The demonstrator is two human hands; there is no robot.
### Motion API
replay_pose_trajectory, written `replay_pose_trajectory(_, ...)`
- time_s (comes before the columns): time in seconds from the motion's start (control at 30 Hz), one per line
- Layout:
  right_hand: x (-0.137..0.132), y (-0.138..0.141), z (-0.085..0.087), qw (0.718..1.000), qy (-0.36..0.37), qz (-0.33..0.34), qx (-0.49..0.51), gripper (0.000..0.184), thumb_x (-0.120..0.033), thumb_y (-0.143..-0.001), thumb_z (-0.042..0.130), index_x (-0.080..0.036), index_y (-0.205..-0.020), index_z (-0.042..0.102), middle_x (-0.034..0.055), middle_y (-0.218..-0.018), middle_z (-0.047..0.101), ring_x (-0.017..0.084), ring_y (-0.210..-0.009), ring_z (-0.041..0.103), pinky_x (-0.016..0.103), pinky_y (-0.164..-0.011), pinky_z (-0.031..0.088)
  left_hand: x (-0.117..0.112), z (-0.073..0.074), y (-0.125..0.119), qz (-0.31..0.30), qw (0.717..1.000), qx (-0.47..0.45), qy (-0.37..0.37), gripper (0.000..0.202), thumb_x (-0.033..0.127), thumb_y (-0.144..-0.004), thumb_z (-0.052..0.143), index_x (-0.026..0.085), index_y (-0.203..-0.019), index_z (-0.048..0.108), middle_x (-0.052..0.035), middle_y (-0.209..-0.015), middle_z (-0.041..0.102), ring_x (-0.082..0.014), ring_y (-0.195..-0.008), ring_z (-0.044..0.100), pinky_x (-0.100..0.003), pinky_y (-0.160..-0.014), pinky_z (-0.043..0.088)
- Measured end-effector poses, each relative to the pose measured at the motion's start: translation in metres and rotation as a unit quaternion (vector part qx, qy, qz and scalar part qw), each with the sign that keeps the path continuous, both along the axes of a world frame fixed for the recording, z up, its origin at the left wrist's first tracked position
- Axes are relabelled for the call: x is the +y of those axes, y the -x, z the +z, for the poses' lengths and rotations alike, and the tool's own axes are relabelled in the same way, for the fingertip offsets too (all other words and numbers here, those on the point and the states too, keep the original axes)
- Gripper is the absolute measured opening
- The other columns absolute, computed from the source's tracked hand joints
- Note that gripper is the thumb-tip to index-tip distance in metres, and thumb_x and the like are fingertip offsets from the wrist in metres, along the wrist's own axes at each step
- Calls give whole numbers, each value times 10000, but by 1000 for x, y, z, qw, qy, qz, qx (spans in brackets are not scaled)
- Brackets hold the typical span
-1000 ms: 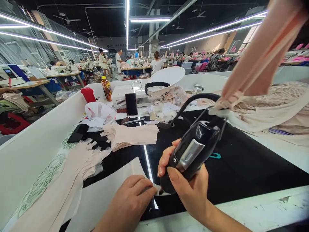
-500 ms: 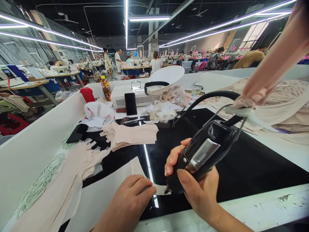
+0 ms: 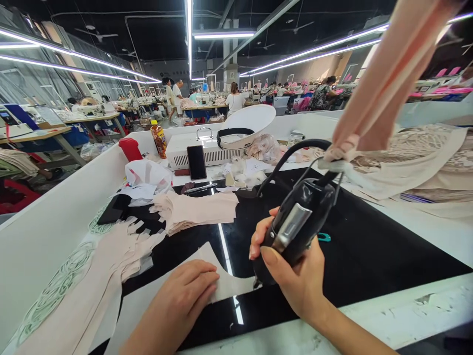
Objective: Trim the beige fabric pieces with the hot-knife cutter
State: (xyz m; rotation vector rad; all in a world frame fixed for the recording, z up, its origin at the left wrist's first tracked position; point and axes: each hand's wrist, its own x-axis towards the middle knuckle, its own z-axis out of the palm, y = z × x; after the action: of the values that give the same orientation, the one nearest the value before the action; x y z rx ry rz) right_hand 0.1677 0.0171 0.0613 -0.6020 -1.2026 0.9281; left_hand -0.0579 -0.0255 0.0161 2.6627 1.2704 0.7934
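My right hand (image 3: 306, 281) is wrapped round a black corded hand tool (image 3: 295, 222) with a silver plate on its side; its exact kind I cannot make out. The tool leans down to the left, and its small tip meets the right end of a pale fabric piece (image 3: 238, 286). With its fingers stretched out, my left hand (image 3: 185, 296) lies flat on that piece, pressing it against the glossy black work surface (image 3: 377, 251). A pink cloth strip (image 3: 384, 79) is tied to the top of the tool by its cord.
Stacked pale fabric pieces (image 3: 199, 209) lie ahead, and long pale strips (image 3: 92, 276) lie at the left beside green cord bundles (image 3: 55, 291). A phone (image 3: 196, 162) leans on a white vented box (image 3: 173, 153). A small teal item (image 3: 324, 237) lies right of the tool. People work at sewing tables beyond.
My left hand has slid a little left, uncovering more of the fabric piece. The tool has shifted slightly left and stands more upright. The teal item now shows.
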Motion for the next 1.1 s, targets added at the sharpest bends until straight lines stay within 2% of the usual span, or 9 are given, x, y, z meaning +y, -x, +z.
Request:
replay_pose_trajectory(0.2, 35, -6, -2, 996, -16, -81, -24, 289, -201, -836, 781, -274, -1011, 562, -53, -800, 680, 123, -580, 629, 272, -574, 555, 0, -5, 18, -10, 998, 57, -13, 249, 186, -1097, 455, 236, -1193, 680, -44, -1145, 731, -187, -999, 727, -284, -914, 623)
replay_pose_trajectory(0.33, 49, -4, 1, 995, -4, -97, -31, 296, -257, -836, 784, -274, -1014, 548, -57, -772, 657, 142, -589, 617, 301, -592, 541, -10, -7, 7, -15, 992, 69, 106, 220, 133, -1024, 521, 226, -1143, 681, -47, -1046, 696, -170, -867, 723, -260, -811, 624)
replay_pose_trajectory(0.47, 47, 1, 3, 996, 0, -80, -25, 290, -275, -839, 784, -277, -1009, 549, -58, -775, 651, 143, -592, 612, 302, -591, 534, -8, 9, -10, -1, 971, 83, 223, 200, 129, -991, 543, 240, -1050, 698, -24, -1002, 678, -155, -770, 716, -254, -712, 599)
replay_pose_trajectory(0.6, 40, 5, 3, 998, 7, -56, -22, 261, -256, -840, 778, -268, -985, 561, -53, -790, 657, 132, -594, 617, 287, -591, 541, 14, 28, -20, 28, 972, 64, 223, 171, 149, -1002, 621, 246, -1136, 665, -29, -1154, 697, -220, -1041, 713, -347, -917, 584)
replay_pose_trajectory(0.7, 37, 8, 4, 999, 13, -45, -7, 253, -243, -830, 765, -264, -960, 548, -61, -765, 652, 125, -564, 618, 273, -562, 547, 37, 33, -24, -35, 974, 37, 221, 320, 173, -913, 804, 242, -1166, 622, -44, -1378, 652, -274, -1365, 561, -430, -1157, 464)
replay_pose_trajectory(0.77, 36, 10, 5, 999, 11, -41, -3, 255, -242, -824, 761, -264, -956, 544, -62, -760, 655, 123, -560, 621, 269, -559, 553, 50, 32, -28, -77, 966, 33, 245, 426, 232, -870, 871, 251, -1203, 607, -46, -1421, 637, -289, -1495, 430, -461, -1224, 397)
replay_pose_trajectory(0.9, 34, 11, 5, 999, 12, -49, -12, 256, -243, -820, 761, -261, -969, 553, -56, -771, 661, 126, -582, 624, 276, -586, 566, 65, 27, -33, -114, 948, 58, 291, 556, 345, -804, 930, 252, -1250, 612, -70, -1430, 633, -322, -1569, 316, -558, -1282, 281)
replay_pose_trajectory(1.0, 33, 13, 6, 999, 11, -45, -9, 256, -237, -824, 755, -263, -975, 551, -58, -774, 660, 122, -585, 621, 271, -592, 563, 68, 24, -31, -108, 943, 80, 303, 577, 429, -787, 933, 247, -1243, 632, -83, -1454, 622, -345, -1575, 308, -641, -1301, 127)
replay_pose_trajectory(1.1, 31, 17, 7, 999, 12, -30, -2, 261, -230, -825, 754, -266, -974, 543, -59, -787, 657, 121, -590, 621, 268, -583, 553, 66, 21, -24, -85, 946, 89, 298, 585, 474, -799, 914, 265, -1265, 628, -86, -1492, 598, -349, -1589, 270, -672, -1290, 86)
